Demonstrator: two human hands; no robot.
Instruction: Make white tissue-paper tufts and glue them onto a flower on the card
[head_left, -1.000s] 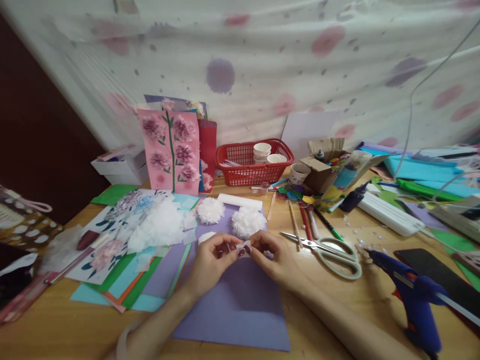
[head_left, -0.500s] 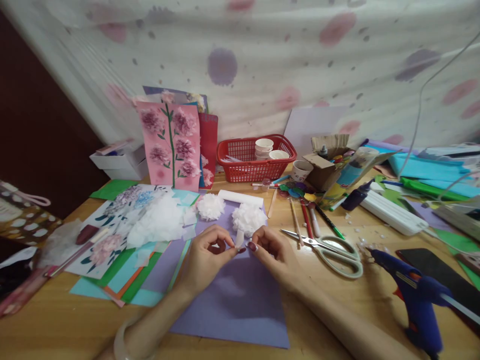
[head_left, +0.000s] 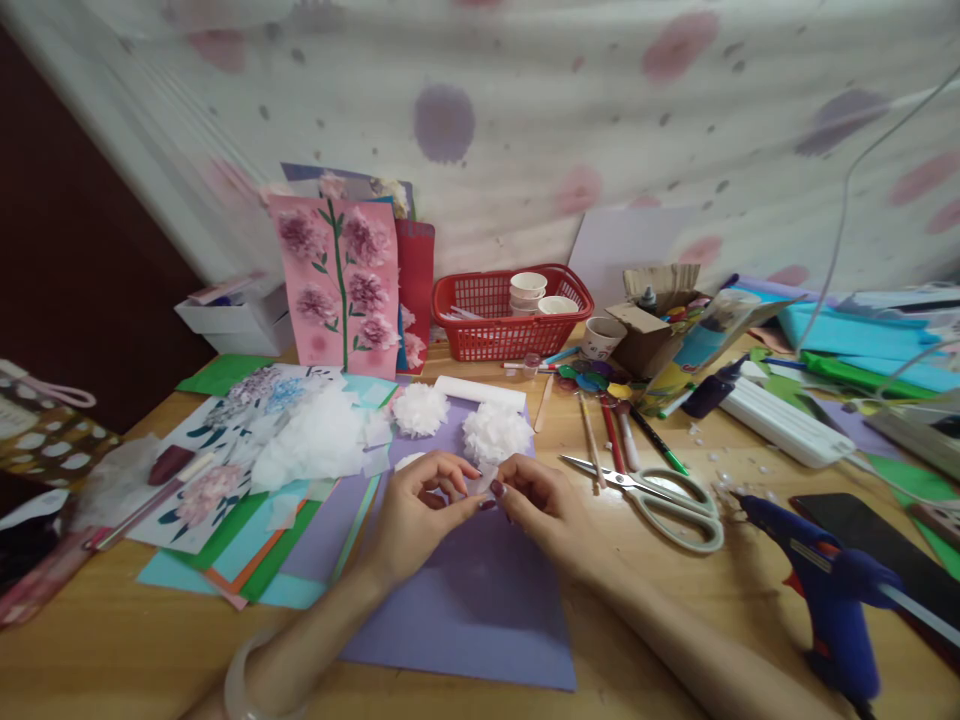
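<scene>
Between my fingertips is a small piece of white tissue paper (head_left: 484, 478). My left hand (head_left: 427, 505) pinches it from the left, thumb against index finger. From the other side my right hand (head_left: 541, 505) pinches it too, its fingertips close to those of the left. Both hands hover over a purple sheet of paper (head_left: 480, 620). Just beyond them lie two fluffy white paper flowers (head_left: 420, 411), the right one (head_left: 495, 434) nearest my fingers. Part of another white shape shows behind my left hand. A loose heap of white tissue pieces (head_left: 319, 440) lies to the left.
Scissors (head_left: 675, 505) and a blue glue gun (head_left: 821, 590) lie on the right, near a dark phone (head_left: 870, 540). A red basket (head_left: 514, 315) with paper cups stands behind. Pink flower artwork (head_left: 341, 285) leans at back left. Colored paper sheets (head_left: 255, 545) overlap on the left.
My fingertips have come closer together, and the white paper piece now sits between both hands. The view has shifted slightly.
</scene>
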